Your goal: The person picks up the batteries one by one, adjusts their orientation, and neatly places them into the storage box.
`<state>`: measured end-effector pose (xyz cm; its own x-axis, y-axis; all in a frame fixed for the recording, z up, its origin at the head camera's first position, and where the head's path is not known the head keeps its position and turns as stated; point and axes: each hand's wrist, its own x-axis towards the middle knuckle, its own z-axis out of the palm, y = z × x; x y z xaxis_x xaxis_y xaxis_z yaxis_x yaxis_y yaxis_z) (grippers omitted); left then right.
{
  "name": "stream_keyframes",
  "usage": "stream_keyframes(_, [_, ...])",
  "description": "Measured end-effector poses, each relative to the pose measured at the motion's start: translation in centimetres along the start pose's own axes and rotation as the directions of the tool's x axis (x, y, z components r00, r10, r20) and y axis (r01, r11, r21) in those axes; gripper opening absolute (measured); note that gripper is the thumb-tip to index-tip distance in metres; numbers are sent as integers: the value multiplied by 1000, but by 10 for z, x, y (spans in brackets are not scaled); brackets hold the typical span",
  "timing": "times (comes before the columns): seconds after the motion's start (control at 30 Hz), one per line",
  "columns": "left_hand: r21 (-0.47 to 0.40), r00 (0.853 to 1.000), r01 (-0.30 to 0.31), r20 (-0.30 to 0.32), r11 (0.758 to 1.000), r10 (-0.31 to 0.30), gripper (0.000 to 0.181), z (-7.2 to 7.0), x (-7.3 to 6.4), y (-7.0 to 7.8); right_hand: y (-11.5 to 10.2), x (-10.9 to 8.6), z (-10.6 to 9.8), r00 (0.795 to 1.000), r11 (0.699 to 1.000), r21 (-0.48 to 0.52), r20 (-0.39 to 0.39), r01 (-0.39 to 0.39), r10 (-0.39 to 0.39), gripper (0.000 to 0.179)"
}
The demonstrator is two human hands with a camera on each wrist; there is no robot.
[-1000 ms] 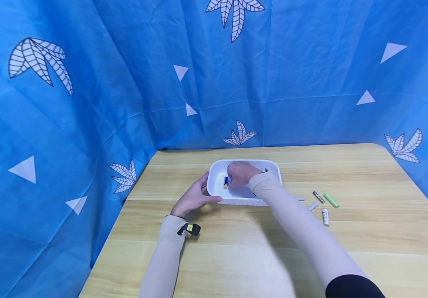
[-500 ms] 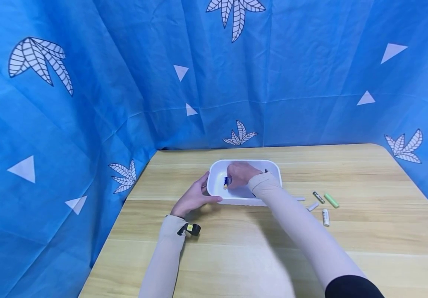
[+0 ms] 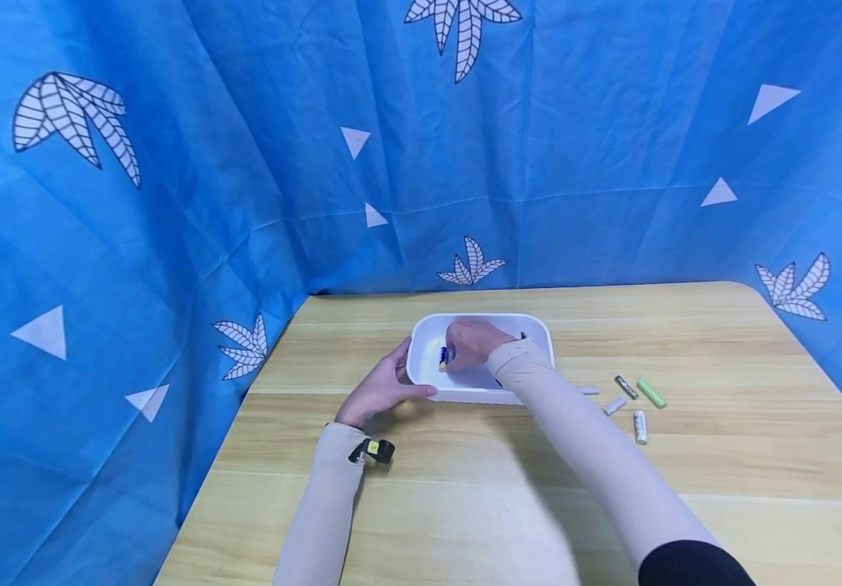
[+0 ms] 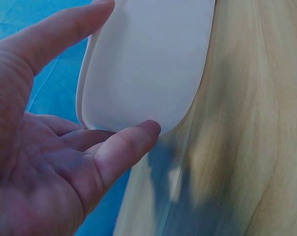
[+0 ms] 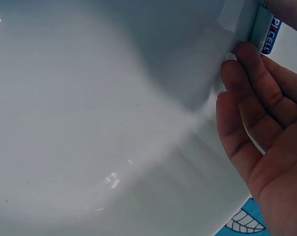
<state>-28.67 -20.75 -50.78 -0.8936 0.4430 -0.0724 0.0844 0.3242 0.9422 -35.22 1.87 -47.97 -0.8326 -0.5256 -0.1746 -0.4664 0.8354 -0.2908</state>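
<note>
A white plastic basin [image 3: 479, 396] stands on the wooden table. My left hand [image 3: 382, 391] holds its left end, thumb on the near side and fingers round the far side. From the left wrist view, the thumb and fingers of my left hand [image 4: 70, 147] span the basin's outer wall [image 4: 148, 64]. Down inside the basin, my right hand [image 3: 473, 342] pinches a blue-and-yellow battery [image 3: 443, 359]. In the right wrist view, a blue lettered battery [image 5: 271, 35] shows between thumb and fingertips of my right hand [image 5: 266, 113], close to the basin wall.
Right of the basin lie several loose batteries: a green battery [image 3: 652, 394], a dark battery [image 3: 626, 387] and white ones, such as the white battery [image 3: 640, 427]. A blue patterned cloth [image 3: 421, 146] hangs behind and left of the table [image 3: 464, 505].
</note>
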Motion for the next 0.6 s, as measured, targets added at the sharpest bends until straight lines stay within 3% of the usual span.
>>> stream_keyframes(0.6, [-15, 1000, -6, 4, 1000, 6, 121, 0, -1, 1, 0, -4, -5, 999, 997, 71, 47, -27, 24, 33])
